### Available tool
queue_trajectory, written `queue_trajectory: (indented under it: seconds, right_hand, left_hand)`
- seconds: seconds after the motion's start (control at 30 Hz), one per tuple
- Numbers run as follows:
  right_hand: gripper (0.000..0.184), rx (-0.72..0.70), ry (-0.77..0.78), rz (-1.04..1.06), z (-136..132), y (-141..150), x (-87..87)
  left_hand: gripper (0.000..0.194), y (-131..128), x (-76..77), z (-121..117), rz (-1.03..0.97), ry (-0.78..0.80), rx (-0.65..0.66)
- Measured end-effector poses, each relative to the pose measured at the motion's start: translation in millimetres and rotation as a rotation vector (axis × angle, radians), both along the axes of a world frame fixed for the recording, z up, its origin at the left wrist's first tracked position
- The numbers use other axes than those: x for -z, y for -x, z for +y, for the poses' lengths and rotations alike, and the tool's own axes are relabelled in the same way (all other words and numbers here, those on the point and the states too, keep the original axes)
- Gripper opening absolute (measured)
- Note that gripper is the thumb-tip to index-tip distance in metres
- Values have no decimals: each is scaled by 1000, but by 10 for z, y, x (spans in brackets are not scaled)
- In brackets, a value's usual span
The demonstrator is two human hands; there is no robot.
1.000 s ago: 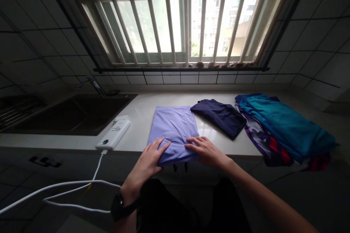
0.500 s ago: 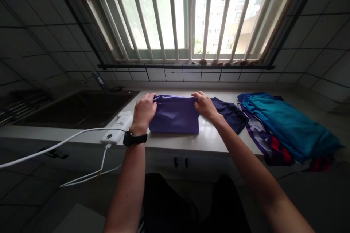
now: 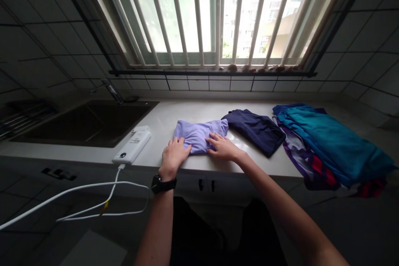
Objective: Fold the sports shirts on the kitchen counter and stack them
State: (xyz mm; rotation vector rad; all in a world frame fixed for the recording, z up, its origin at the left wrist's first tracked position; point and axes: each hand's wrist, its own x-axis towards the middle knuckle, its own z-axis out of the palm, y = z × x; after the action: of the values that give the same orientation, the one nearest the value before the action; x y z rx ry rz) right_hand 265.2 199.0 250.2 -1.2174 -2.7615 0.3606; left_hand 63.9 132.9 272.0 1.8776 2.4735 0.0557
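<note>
In the head view, the left hand and the right hand are both pressing open and flat on a lilac shirt, not gripping it, and the shirt is lying on the white countertop. A navy garment is lying just beside it at two o'clock, while a white power bank is sitting near it at nine o'clock.

Bright daylight through a barred window, the room dim around it.
Panes blown out; soft glare on the white kitchen counter; dark wall tiles in shadow, curving at the frame's edges.
</note>
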Motion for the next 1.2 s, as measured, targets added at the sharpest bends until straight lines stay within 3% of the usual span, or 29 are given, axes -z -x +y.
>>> queue_trajectory:
  seconds: [0.13,0.23,0.33,0.47,0.67,0.83,0.93,1.07,1.2]
  right_hand:
    - [48,12,-122,-20,134,15,-76]
    - [53,145,-188,-26,251,114,-170]
    - [55,164,-184,65,247,199,-249]
    - [48,146,-157,206,114,129,-284]
    - [44,276,-132,382,180,-462,-348]
    - [46,730,-159,382,517,-1200,-362]
    - [60,939,-114,275,691,-1594,-288]
    - [83,976,-8,199,864,-1888,-218]
    - [71,989,85,218,1055,-1884,-309]
  left_hand:
    - [43,-174,-49,-231,36,21,-20]
    - [45,-273,-31,-279,-22,-6,167]
    - [66,-290,70,-243,-58,8,256]
    - [58,-249,246,-209,-73,46,231]
    - [54,-226,265,3,-96,46,227]
    - [57,-187,157,501,-154,135,197]
    - [57,-126,111,771,-167,140,187]
    - [54,-95,91,933,-188,59,181]
    - [41,-339,88,954,-272,-165,188]
